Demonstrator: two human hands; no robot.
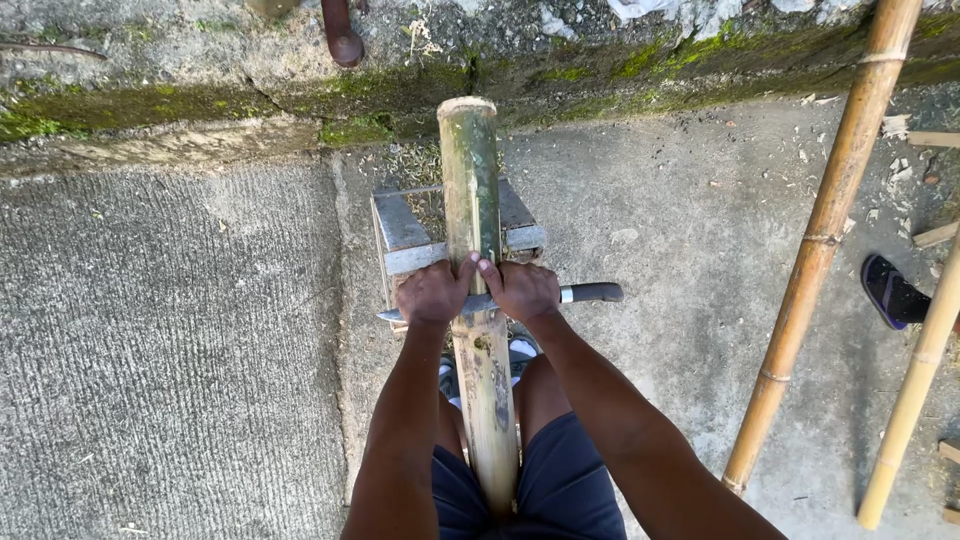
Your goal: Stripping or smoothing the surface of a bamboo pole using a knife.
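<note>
A thick green-brown bamboo pole [472, 180] runs away from me, resting on a small grey wooden stand [405, 240] and passing between my legs. A long knife [590, 293] with a dark handle lies crosswise over the pole. My left hand [435, 292] presses on the blade side, left of the pole. On the handle side my right hand [524, 290] grips the knife, with the handle end sticking out to the right. Both thumbs meet on top of the pole.
Two thinner yellow bamboo poles [825, 230] [915, 390] lie slanted on the concrete at right, beside a dark sandal [890, 292]. A mossy concrete wall [200, 100] runs across the top, with a rusty pipe end [342, 40]. Wood chips lie scattered at far right.
</note>
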